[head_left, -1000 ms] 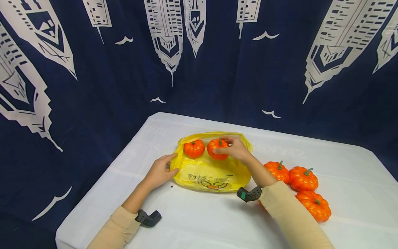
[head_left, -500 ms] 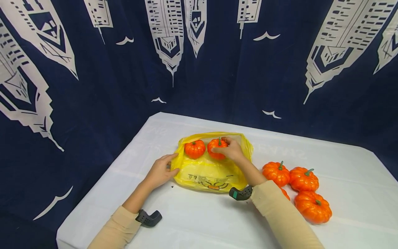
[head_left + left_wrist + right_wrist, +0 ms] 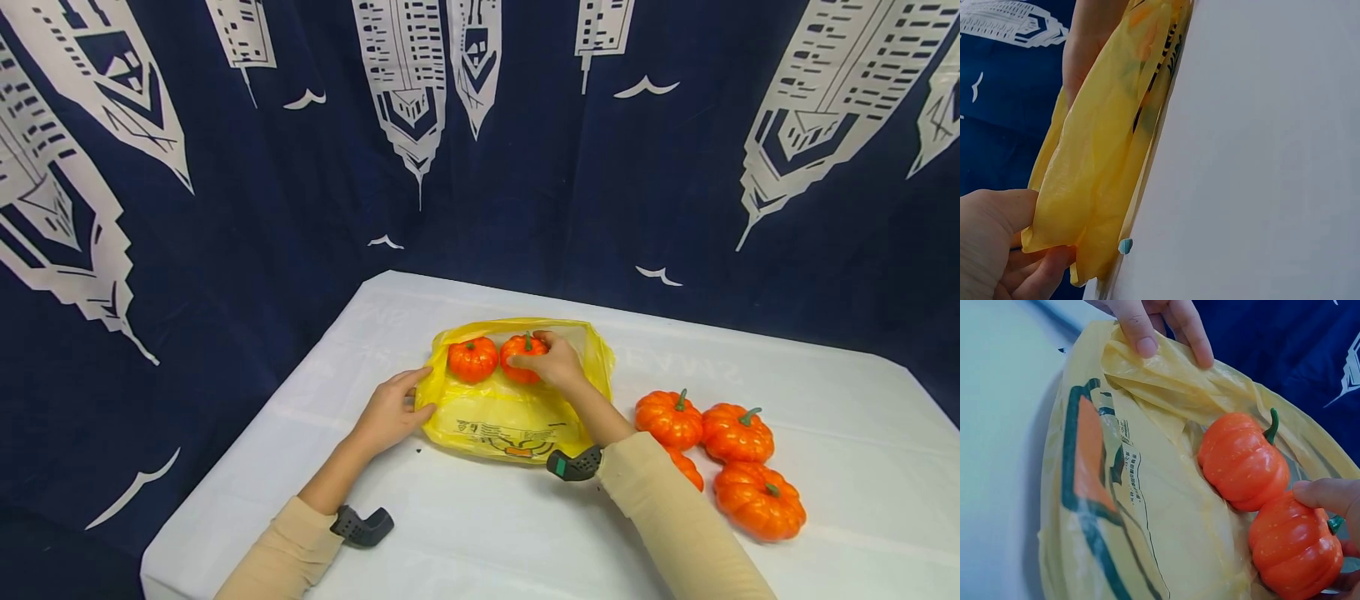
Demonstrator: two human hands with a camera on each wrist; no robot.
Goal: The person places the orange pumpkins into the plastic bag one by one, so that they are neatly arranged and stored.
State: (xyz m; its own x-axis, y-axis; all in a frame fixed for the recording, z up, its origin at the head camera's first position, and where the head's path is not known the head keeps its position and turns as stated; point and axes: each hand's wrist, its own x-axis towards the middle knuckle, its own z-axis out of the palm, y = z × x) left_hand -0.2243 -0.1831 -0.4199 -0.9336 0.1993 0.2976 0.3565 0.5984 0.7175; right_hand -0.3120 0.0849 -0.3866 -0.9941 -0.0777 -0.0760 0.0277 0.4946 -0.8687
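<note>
A yellow plastic bag (image 3: 495, 408) lies on the table with its mouth held wide. At its left rim my left hand (image 3: 386, 412) pinches the plastic between thumb and fingers, also visible in the left wrist view. Inside the bag, toward the back, sit two small orange pumpkins with green stems. The left pumpkin (image 3: 472, 360) stands free of either hand. My right hand (image 3: 557, 362) reaches into the bag and holds the right pumpkin (image 3: 1294, 547), thumb on its near side. These two pumpkins touch in the right wrist view.
Right of the bag several more orange pumpkins (image 3: 759, 500) stand in a cluster, one partly behind my right sleeve (image 3: 667, 508). The white-covered table (image 3: 465, 517) ends at a dark blue curtain (image 3: 525, 217) with white printed buildings.
My right wrist and forearm have shifted left and slightly down, uncovering more of the clustered pumpkins. The held pumpkin has barely moved. My left hand stays at the bag's rim.
</note>
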